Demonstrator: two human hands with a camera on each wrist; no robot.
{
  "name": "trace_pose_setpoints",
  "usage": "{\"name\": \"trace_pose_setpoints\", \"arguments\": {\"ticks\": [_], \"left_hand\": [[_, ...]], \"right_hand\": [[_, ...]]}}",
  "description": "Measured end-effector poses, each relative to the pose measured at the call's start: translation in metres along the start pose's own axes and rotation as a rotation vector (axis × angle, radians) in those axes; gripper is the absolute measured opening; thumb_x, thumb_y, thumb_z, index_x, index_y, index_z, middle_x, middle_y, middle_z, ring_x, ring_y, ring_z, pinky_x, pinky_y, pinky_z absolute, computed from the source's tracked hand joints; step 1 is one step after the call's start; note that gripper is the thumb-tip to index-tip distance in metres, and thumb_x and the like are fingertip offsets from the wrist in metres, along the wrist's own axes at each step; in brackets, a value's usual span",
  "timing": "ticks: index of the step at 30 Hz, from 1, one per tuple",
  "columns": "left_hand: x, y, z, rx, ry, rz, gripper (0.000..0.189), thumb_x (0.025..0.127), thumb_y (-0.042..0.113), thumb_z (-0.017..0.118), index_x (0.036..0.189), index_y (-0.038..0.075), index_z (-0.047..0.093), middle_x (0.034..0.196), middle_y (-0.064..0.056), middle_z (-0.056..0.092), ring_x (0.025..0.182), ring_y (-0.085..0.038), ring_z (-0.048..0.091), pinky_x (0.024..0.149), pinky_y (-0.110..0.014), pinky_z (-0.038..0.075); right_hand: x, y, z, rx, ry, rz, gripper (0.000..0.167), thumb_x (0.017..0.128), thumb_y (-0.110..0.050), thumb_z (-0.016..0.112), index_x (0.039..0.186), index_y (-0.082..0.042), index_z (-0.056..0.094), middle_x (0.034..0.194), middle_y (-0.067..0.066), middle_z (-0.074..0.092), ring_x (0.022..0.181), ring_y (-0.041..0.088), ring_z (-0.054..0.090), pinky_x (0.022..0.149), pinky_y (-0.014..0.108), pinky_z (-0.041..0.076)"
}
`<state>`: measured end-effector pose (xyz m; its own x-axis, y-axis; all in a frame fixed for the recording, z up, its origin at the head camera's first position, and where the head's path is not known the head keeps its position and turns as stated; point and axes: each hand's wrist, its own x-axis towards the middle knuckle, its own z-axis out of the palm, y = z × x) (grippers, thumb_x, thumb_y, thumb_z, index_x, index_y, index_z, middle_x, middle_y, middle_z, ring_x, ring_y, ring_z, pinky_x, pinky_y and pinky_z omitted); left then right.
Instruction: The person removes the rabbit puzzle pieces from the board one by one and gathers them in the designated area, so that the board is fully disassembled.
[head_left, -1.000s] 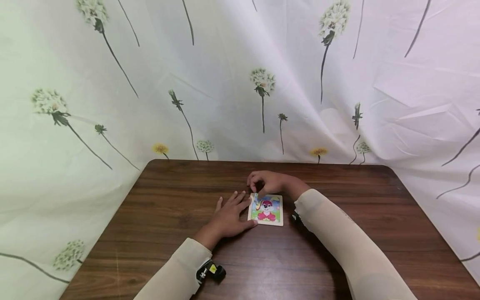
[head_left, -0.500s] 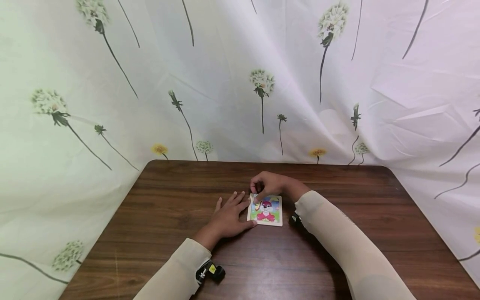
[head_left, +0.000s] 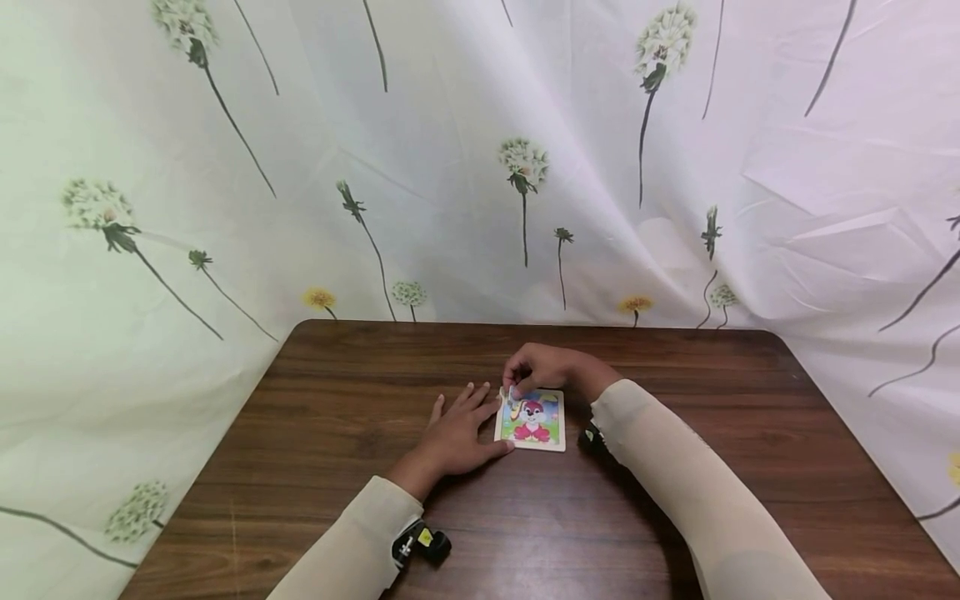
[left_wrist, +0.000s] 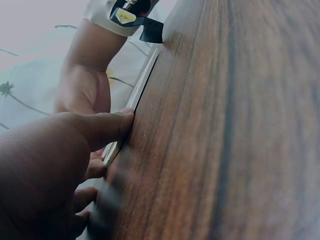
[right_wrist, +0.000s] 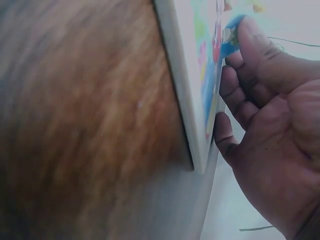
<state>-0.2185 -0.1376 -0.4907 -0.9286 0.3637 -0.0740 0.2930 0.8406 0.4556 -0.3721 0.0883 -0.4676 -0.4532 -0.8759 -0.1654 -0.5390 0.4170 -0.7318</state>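
While the left hand (head_left: 459, 435) splays, the right (head_left: 540, 367) pinches a piece (right_wrist: 230, 46).

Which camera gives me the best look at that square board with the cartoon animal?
Head view: it shows the square board from above, cartoon animal clear, though left hand and right hand cover bits. Left wrist shows only its thin edge; right wrist, one corner and the face steeply slanted.
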Motion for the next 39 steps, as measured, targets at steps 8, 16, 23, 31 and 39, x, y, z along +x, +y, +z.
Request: {"name": "trace_pose_setpoints", "arguments": {"ticks": [8, 16, 23, 31, 39], "left_hand": [[0.0, -0.002, 0.001, 0.016, 0.0, 0.004, 0.081, 0.098, 0.066, 0.07, 0.166, 0.026, 0.051, 0.181, -0.005, 0.032, 0.172, -0.033, 0.019, 0.132, -0.075, 0.007], [0.0, 0.0, 0.001, 0.019, 0.002, 0.001, 0.081, 0.098, 0.065, 0.07, 0.166, 0.025, 0.05, 0.181, -0.005, 0.032, 0.172, -0.033, 0.019, 0.133, -0.075, 0.007], [0.001, 0.0, 0.001, 0.018, 0.003, -0.001, 0.081, 0.098, 0.065, 0.07, 0.166, 0.025, 0.051, 0.181, -0.005, 0.032, 0.172, -0.033, 0.019, 0.132, -0.075, 0.007], [0.0, 0.0, 0.001, 0.017, -0.001, 0.0, 0.081, 0.099, 0.065, 0.07, 0.166, 0.025, 0.05, 0.181, -0.006, 0.032, 0.172, -0.034, 0.019, 0.132, -0.075, 0.007], [0.0, -0.001, 0.001, 0.014, 0.002, 0.008, 0.08, 0.099, 0.064, 0.071, 0.166, 0.024, 0.051, 0.181, -0.005, 0.031, 0.172, -0.033, 0.019, 0.132, -0.075, 0.007]], "right_hand": [[-0.003, -0.005, -0.004, -0.009, -0.054, -0.028, 0.003, 0.102, -0.002, 0.075, 0.101, -0.004, 0.072, 0.097, 0.001, 0.068, 0.089, 0.009, 0.06, 0.086, 0.025, 0.052], [-0.008, -0.007, -0.002, -0.008, -0.029, -0.047, 0.017, 0.103, 0.001, 0.072, 0.097, -0.015, 0.072, 0.098, 0.001, 0.069, 0.09, 0.009, 0.06, 0.088, 0.026, 0.052], [-0.014, -0.005, 0.002, -0.001, 0.035, -0.027, 0.015, 0.104, 0.0, 0.07, 0.098, -0.013, 0.072, 0.095, -0.002, 0.067, 0.089, 0.009, 0.06, 0.085, 0.025, 0.051], [-0.014, -0.008, 0.008, -0.051, 0.074, -0.015, 0.007, 0.106, -0.007, 0.071, 0.104, -0.001, 0.072, 0.097, 0.0, 0.07, 0.09, 0.007, 0.061, 0.086, 0.024, 0.053], [-0.011, -0.012, 0.012, -0.104, 0.08, -0.023, 0.006, 0.107, -0.007, 0.068, 0.104, -0.005, 0.073, 0.097, -0.001, 0.069, 0.091, 0.01, 0.061, 0.087, 0.024, 0.051]]}}
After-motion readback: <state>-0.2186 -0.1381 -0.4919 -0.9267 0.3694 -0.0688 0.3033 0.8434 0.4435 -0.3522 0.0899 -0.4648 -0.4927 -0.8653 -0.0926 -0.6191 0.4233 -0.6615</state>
